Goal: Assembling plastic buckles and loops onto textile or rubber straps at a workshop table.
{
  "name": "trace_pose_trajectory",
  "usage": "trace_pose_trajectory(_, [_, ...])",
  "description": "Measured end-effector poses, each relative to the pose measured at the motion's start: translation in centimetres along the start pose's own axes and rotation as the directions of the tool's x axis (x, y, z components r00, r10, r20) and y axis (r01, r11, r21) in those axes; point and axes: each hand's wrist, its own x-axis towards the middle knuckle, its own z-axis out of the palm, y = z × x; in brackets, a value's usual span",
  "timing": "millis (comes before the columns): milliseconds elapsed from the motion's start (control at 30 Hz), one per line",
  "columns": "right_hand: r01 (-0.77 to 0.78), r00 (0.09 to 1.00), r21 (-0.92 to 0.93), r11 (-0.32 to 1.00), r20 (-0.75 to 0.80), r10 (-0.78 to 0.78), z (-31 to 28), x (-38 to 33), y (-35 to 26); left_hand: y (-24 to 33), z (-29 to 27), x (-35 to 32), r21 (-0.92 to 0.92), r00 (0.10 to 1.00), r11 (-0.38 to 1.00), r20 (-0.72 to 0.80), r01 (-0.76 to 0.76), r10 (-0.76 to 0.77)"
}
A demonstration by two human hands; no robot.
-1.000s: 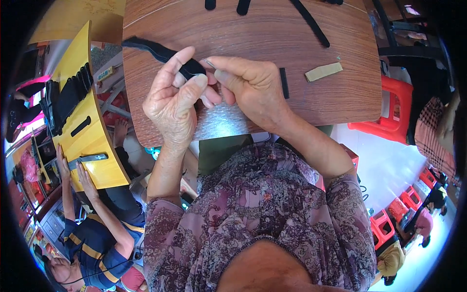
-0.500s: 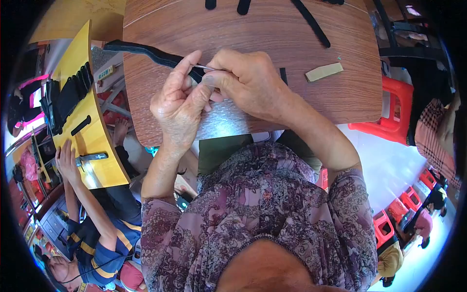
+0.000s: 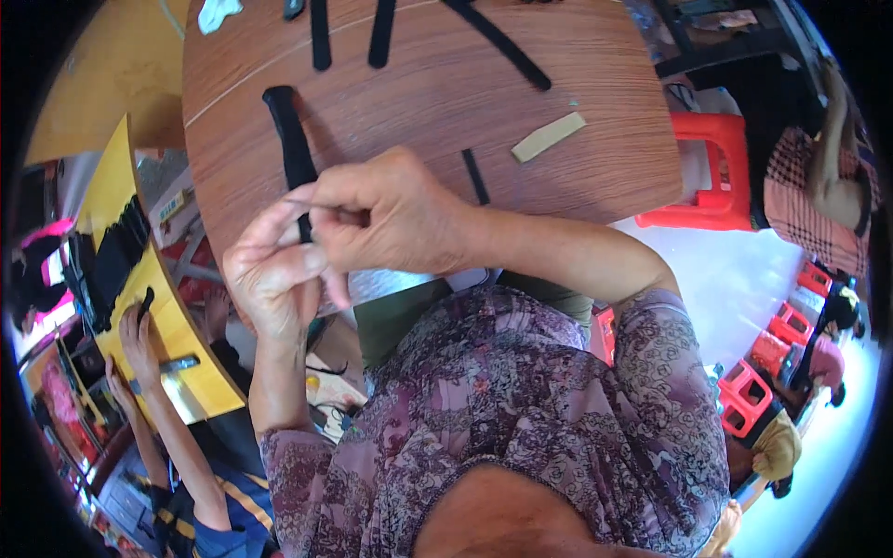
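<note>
The left hand [image 3: 279,284] was held over the near edge of the round wooden surface [image 3: 595,158], fingers curled, its grip closed on the lower end of a black strap [image 3: 290,149]; the strap ran away from the hand across the wood, its far end lying flat and rounded. The right hand [image 3: 391,223] sat just beside the left, touching it, thumb and forefinger pinched tight on a thin, pale, needle-like sliver that poked out to the left across the strap; whether the sliver passed through the strap could not be told.

Further up the surface lay several other black strips [image 3: 321,37], well apart from the hands; a short black piece [image 3: 475,177] lay just past the right wrist, and a flat tan piece [image 3: 549,137] lay to its right. A red plastic stool [image 3: 712,177] stood beyond the surface's right edge. At the lower left, another person's hands [image 3: 135,325] rested on a yellow board [image 3: 163,307], apart from the wearer's own.
</note>
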Motion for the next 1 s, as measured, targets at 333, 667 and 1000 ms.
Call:
trace_pose_trajectory(333, [0.181,0.975,-0.273,0.945,0.172,-0.137,-0.2,1.1,0.5,0.2,2.4,-1.8,0.377,0.928,0.882,-0.125,-0.282,0.350])
trace_pose_trajectory(667, [-0.239,0.927,0.248,0.939,0.347,0.144,0.5,-0.1,-2.1,2.3,2.7,-3.8,0.137,0.978,0.988,-0.188,-0.067,0.092])
trace_pose_trajectory(1000, [-0.403,0.893,0.286,0.869,0.330,0.305,-0.9,-1.2,-3.1,3.4,2.2,-4.5,0.184,0.992,0.981,-0.123,0.065,-0.042])
